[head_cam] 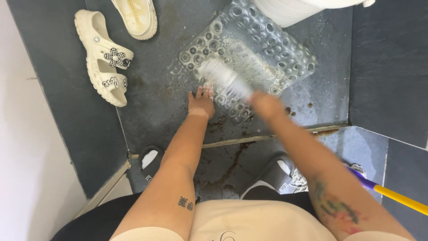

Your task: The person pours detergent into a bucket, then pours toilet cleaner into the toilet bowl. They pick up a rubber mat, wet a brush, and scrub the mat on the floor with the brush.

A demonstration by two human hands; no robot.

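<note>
Down on the dark wet floor [151, 96], a person scrubs a clear bumpy mat [249, 53] with a white brush [223, 78]. The right hand [266, 105] is closed around the brush handle. The brush is blurred, so it looks to be moving fast. The left hand [201, 101] is open, fingers spread, and presses flat where the near edge of the mat meets the floor, as if to hold it in place.

The work looks to be in the middle. A band of white foam runs across the mat under the brush, so that part seems scrubbed. The far corner by the white tub [290, 9] and the right edge show clear bumps with little foam, so they may still need a scrub. Brown dirt [232, 160] sits on the floor along the step, near the person's feet, and it is not washed away.

The brush lies slanted. Its long axis runs from the right hand up and to the left, and its bristle end points toward the far left corner of the mat. The mat itself lies flat and turned like a diamond, one corner toward the tub.

Two cream sandals [104, 58] rest on the floor at the far left, well apart from the mat. A yellow and purple pole [397, 196] leans in at the near right.
</note>
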